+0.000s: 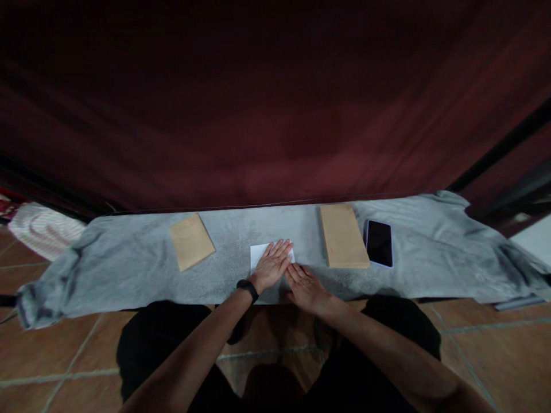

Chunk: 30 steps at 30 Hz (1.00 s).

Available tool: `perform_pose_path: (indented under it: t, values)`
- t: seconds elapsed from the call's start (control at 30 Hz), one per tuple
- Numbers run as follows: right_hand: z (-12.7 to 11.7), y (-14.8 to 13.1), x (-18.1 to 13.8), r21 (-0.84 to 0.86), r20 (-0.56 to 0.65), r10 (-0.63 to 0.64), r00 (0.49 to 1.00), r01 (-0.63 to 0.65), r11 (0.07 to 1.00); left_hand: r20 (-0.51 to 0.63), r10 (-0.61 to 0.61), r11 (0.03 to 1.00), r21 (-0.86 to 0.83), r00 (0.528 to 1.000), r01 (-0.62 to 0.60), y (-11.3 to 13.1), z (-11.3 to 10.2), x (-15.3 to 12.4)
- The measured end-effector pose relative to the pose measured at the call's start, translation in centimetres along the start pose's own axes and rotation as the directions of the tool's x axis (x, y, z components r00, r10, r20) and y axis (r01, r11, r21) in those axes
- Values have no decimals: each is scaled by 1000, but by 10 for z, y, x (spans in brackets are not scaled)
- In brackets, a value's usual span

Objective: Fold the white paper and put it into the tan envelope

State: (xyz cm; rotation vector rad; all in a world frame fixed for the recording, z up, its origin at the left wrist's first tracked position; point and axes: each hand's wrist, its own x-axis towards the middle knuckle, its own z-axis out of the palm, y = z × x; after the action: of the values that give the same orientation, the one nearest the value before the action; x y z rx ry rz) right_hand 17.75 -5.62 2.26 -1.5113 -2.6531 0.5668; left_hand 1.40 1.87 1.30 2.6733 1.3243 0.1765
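A small white sheet of paper point(259, 252) lies on the grey cloth point(232, 241) in front of me. Flat on top of it rests my left hand point(272, 267), fingers stretched out toward the upper right and covering much of the sheet. A dark band point(248, 290) circles that wrist. My right hand point(305, 287) also lies flat, palm down, at the sheet's lower right, its fingertips close against the left hand. Neither hand is wrapped around anything. What lies directly under the palms is hidden.
To the left lies a brown paper envelope point(191, 241). A thicker stack of brown envelopes point(344, 236) sits on the right, with a dark-screened phone point(379, 244) just beside it. A dark red surface point(275, 143) rises behind the cloth. Tiled floor point(495, 344) shows below.
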Motion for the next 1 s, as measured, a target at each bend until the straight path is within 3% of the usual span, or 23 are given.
perform_pose_path:
  t: [0.17,0.33,0.7,0.9,1.0]
  values:
    - [-7,3,-2,32,43,-23,999,22,999,-29,-25,1000,11,999,26,-1,5,6]
    - [-25,15,0,136,78,-125,989,114,984,-44,-34,999,19,998,34,0,8,6]
    - [-45,36,6,384,62,-329,942,282,879,-26,7,999,37,1000,-6,6,6,-7]
    - [-69,46,11,526,228,-270,935,116,843,-4,20,999,27,1000,-20,11,5,-21]
    - [-72,52,15,604,227,-256,940,70,794,16,49,998,30,999,-49,15,4,-28]
